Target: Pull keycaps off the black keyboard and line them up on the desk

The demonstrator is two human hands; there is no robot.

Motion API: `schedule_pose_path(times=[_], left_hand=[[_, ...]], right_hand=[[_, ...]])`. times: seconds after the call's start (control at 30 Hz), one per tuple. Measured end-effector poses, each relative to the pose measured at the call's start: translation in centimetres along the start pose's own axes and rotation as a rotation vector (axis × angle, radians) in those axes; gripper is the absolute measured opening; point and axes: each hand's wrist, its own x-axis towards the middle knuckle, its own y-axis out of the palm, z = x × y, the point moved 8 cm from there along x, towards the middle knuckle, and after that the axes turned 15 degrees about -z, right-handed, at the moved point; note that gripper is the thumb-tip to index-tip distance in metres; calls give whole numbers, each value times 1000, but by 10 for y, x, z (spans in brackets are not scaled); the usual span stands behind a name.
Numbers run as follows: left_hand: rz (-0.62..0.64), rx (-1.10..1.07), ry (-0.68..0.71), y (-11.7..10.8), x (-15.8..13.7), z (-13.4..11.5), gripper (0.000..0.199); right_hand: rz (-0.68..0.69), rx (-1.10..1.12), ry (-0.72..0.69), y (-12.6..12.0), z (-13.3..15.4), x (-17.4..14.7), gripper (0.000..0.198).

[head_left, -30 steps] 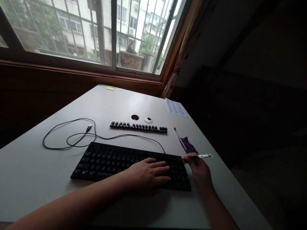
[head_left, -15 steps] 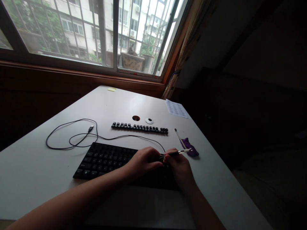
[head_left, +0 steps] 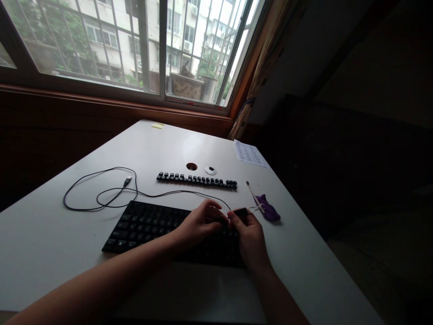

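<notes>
A black keyboard [head_left: 149,225] lies in front of me on the white table. Above its right part, my right hand [head_left: 250,237] grips a keycap puller [head_left: 241,212], which has a dark handle and thin wire at its far end. My left hand [head_left: 199,221] is just to its left, over the keys, with fingers bent toward the puller's near end. Whatever those fingertips pinch is too small and dark to make out. Beyond the keyboard, loose black keycaps [head_left: 196,179] stand lined up in rows. The right side of the keyboard is mostly hidden under my hands.
The keyboard's cable [head_left: 81,209] loops to the left, ending in a USB plug [head_left: 127,181]. At right are a purple cloth [head_left: 270,210] and a thin brush-like stick [head_left: 252,192]. Farther back are a table hole [head_left: 191,167], a white ring-shaped cover [head_left: 210,170] and a paper [head_left: 249,153].
My right hand has turned and shifted slightly left with the puller, whose wire end has dropped toward the purple cloth. My left hand's fingers have lifted and spread a little.
</notes>
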Motion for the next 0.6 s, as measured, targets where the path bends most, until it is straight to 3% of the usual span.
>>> schedule_pose_path(times=[0.3,0.5,0.6], left_hand=[[-16,218,120,-1,1,-3,18],[-71,149,187,-4,2,-12,16],[-89,127,179,-6,2,-13,16]], right_hand=[[-42,101,102,2,-5,-3,39],[-88,208,232,3,-6,-6,41],[-87,191,204,3,-4,-7,37]])
